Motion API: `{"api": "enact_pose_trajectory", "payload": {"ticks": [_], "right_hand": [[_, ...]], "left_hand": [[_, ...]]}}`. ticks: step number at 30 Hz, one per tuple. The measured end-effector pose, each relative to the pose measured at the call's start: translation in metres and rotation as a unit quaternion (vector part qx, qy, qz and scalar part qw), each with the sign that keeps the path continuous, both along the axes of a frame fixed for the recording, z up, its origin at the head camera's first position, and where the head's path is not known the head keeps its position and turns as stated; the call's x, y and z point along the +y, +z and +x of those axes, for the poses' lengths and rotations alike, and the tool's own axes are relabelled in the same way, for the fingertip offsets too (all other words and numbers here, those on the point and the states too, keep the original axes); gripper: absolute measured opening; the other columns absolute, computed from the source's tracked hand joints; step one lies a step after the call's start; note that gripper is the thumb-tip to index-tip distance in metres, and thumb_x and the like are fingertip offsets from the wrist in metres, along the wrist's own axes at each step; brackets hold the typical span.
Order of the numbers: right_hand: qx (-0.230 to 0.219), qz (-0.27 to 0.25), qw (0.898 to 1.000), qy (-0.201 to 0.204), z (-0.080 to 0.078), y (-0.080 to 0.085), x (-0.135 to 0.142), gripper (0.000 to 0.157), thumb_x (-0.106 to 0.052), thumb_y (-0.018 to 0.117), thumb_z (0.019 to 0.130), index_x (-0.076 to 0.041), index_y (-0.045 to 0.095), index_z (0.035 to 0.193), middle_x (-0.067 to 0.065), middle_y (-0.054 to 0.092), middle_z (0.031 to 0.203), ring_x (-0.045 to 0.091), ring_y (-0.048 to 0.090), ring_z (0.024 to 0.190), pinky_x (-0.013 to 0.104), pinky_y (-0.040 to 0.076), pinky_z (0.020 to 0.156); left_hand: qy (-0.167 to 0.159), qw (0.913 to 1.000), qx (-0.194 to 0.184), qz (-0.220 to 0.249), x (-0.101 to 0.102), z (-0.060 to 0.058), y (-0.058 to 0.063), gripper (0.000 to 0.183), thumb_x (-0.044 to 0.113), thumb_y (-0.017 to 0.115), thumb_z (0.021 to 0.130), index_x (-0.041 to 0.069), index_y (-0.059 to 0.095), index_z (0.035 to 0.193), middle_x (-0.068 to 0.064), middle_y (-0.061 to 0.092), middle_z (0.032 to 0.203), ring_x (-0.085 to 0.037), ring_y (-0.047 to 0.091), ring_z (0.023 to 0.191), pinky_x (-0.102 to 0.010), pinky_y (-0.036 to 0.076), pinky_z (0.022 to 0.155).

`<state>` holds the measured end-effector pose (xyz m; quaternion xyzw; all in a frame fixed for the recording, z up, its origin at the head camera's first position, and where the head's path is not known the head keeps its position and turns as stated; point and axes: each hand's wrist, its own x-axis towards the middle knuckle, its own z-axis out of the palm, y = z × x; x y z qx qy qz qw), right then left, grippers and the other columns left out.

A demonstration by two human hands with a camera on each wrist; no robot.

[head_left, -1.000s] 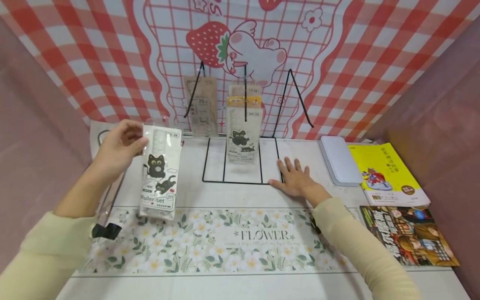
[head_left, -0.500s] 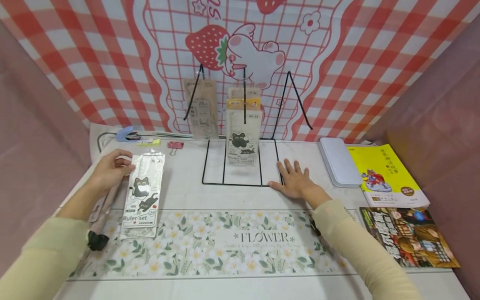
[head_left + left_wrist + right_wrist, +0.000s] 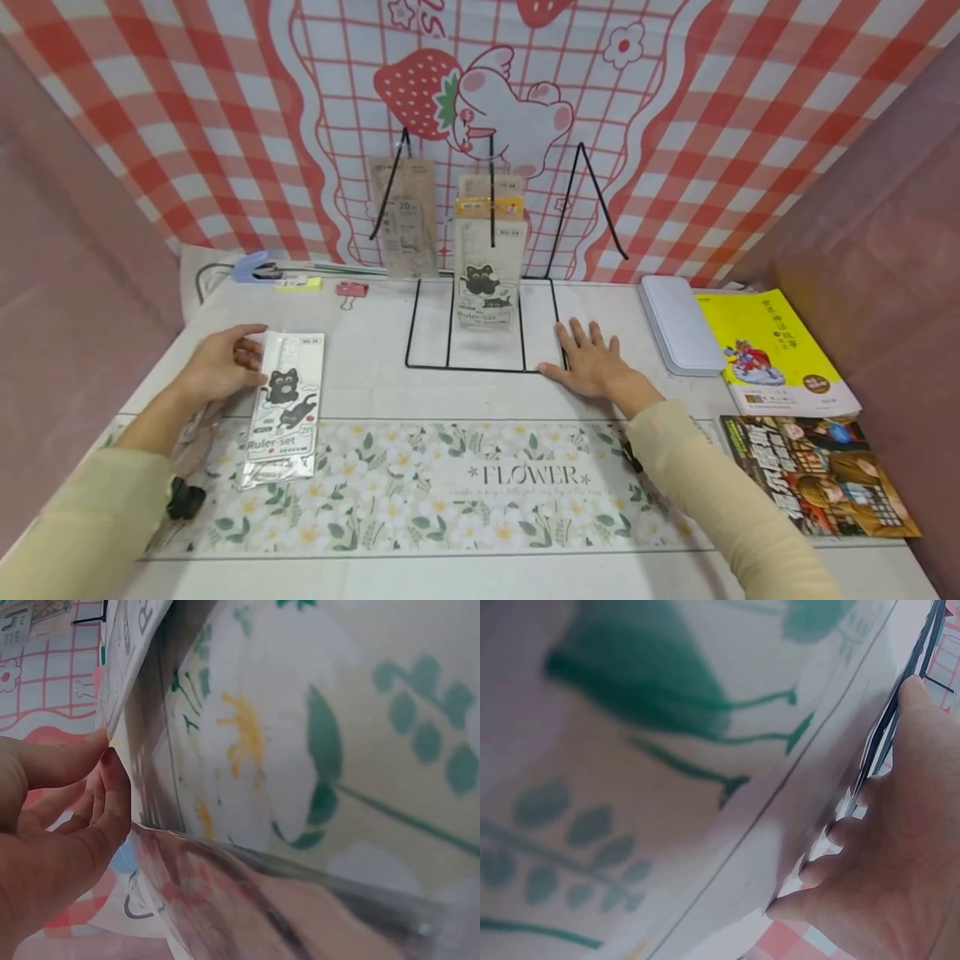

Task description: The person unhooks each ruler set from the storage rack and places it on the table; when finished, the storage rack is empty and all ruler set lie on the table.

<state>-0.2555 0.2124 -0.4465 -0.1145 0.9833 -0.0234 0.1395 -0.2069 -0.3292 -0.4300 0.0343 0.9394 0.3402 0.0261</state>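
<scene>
My left hand (image 3: 222,364) pinches the left edge of a ruler set pack (image 3: 285,400) printed with black cats. The pack lies low over the table's left side, its lower end over the flower strip. In the left wrist view, thumb and fingers (image 3: 112,761) meet at the pack's edge. My right hand (image 3: 588,360) rests spread on the table, its fingers touching the right side of the black wire rack's base (image 3: 487,367). Another cat ruler set (image 3: 487,271) hangs on the middle hook in front of other packs. A brown pack (image 3: 405,221) hangs on the left hook.
At the back left lie a blue stapler-like item (image 3: 255,267), a yellow-and-white small item (image 3: 298,284) and a pink binder clip (image 3: 351,290). A pale case (image 3: 681,325), a yellow book (image 3: 772,346) and a dark-covered book (image 3: 817,475) lie on the right.
My left hand has lowered the ruler set leftward and down toward the table, uncovering the binder clip and small items behind. The right hand stays in place.
</scene>
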Motion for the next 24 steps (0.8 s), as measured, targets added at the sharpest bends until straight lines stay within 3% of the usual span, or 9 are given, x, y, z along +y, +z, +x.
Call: {"api": "enact_pose_trajectory", "payload": {"ticks": [5,10,15,18,21,24], "right_hand": [[0.003,0.000,1.000,0.003,0.000,0.000,0.001,0.093,-0.075,0.031,0.090,-0.017,0.001,0.157,0.017,0.000,0.164,0.047,0.000,0.150,0.074,0.008,0.115],[0.004,0.002,1.000,0.002,0.000,0.000,0.002,0.093,-0.075,0.031,0.090,-0.017,0.001,0.157,0.017,0.000,0.164,0.047,0.000,0.150,0.074,0.007,0.116],[0.003,0.002,1.000,0.001,0.000,0.001,0.003,0.093,-0.074,0.031,0.090,-0.017,0.001,0.157,0.017,0.000,0.164,0.047,-0.001,0.149,0.074,0.007,0.115],[0.000,0.003,1.000,0.000,0.000,0.002,0.003,0.092,-0.074,0.032,0.091,-0.017,0.002,0.157,0.017,0.000,0.164,0.047,-0.001,0.149,0.074,0.007,0.115],[-0.002,-0.001,1.000,0.000,0.002,0.004,0.001,0.092,-0.073,0.033,0.091,-0.017,0.003,0.157,0.017,0.001,0.164,0.047,0.000,0.149,0.074,0.007,0.115],[-0.003,-0.006,1.000,0.000,0.003,0.005,-0.001,0.091,-0.072,0.034,0.091,-0.017,0.003,0.157,0.017,0.001,0.164,0.047,0.000,0.149,0.074,0.007,0.115]], "left_hand": [[0.019,0.9997,-0.002,0.013,-0.002,0.000,-0.002,0.086,-0.009,0.074,0.068,-0.015,0.030,0.142,-0.031,0.057,0.106,0.003,0.054,0.070,-0.011,0.048,0.059],[0.041,0.9990,-0.015,0.008,-0.003,-0.001,0.002,0.081,-0.001,0.073,0.073,-0.015,0.031,0.141,-0.036,0.059,0.116,-0.001,0.056,0.079,-0.007,0.044,0.063],[0.058,0.9975,-0.036,0.020,-0.003,-0.003,0.007,0.075,0.002,0.068,0.077,-0.016,0.033,0.140,-0.037,0.057,0.120,0.006,0.052,0.078,-0.009,0.048,0.062],[0.058,0.9974,-0.031,0.030,0.002,-0.005,0.011,0.071,0.002,0.066,0.079,-0.015,0.033,0.140,-0.038,0.057,0.121,0.001,0.058,0.077,-0.013,0.052,0.062],[0.042,0.9979,-0.017,0.045,0.009,-0.012,0.023,0.067,0.004,0.063,0.085,-0.012,0.032,0.143,-0.038,0.056,0.124,0.006,0.059,0.077,-0.016,0.056,0.066],[0.023,0.9974,-0.003,0.068,0.020,-0.023,0.043,0.065,0.009,0.060,0.092,-0.007,0.030,0.147,-0.035,0.053,0.130,0.016,0.054,0.078,-0.013,0.055,0.069]]}}
